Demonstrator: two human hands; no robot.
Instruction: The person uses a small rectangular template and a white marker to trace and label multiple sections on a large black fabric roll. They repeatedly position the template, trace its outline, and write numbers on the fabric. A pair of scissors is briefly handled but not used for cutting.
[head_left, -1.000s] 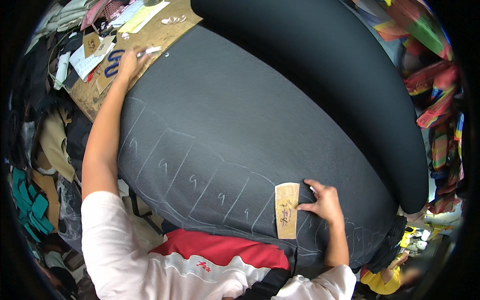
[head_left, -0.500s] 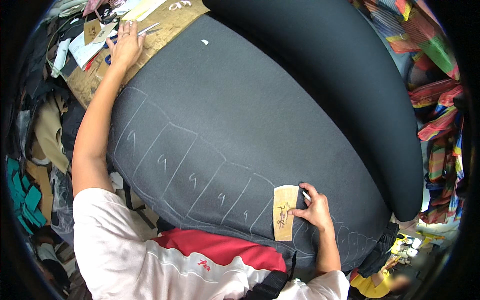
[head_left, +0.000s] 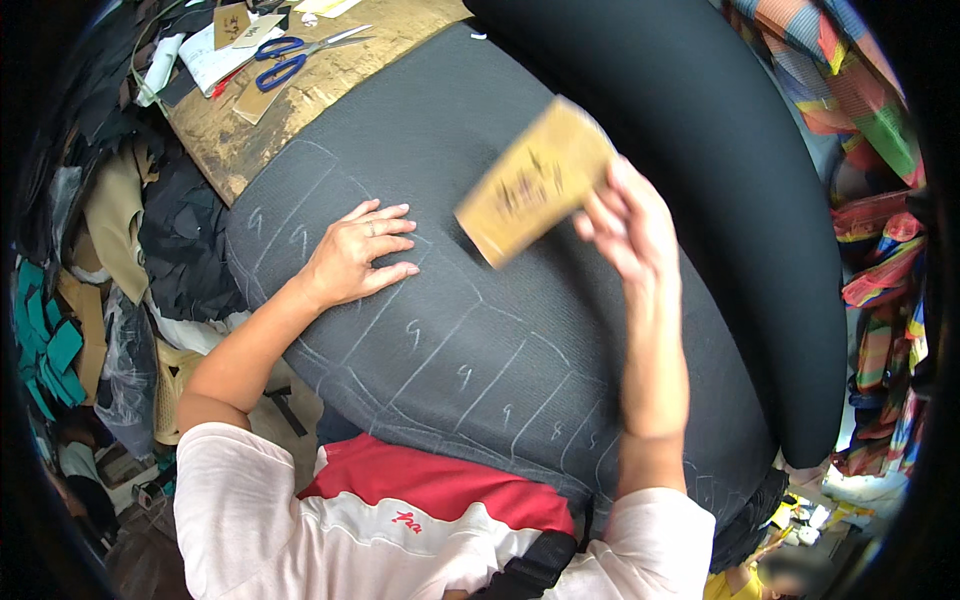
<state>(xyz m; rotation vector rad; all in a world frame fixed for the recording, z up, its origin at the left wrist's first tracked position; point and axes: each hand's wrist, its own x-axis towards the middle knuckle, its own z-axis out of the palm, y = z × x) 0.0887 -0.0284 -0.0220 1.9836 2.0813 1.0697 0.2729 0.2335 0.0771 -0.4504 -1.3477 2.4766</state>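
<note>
My left hand (head_left: pixel 360 252) rests flat on the dark grey fabric (head_left: pixel 430 130), fingers spread, over the chalk-drawn outlines. Holding a tan card pattern piece (head_left: pixel 535 185) by its right edge, my right hand (head_left: pixel 638 222) is over the middle of the fabric. The piece is tilted and smeared by motion, with dark handwriting on its face. White chalk lines divide the near side of the cloth into a row of slanted panels, each with a chalk mark. Whether a chalk stick is also in my right hand cannot be seen.
A thick dark fabric roll (head_left: pixel 700 170) lies along the far right side. Blue-handled scissors (head_left: pixel 283 70), papers and card pieces lie on the wooden table (head_left: pixel 215 150). Plaid cloth (head_left: pixel 875 250) hangs at right; teal scraps (head_left: pixel 55 340) are at left. Someone in yellow (head_left: pixel 735 583) is at lower right.
My left hand has come from beside the scissors onto the chalked fabric. My right hand has lifted the card pattern piece off the near chalk row and carried it away from me, turning it.
</note>
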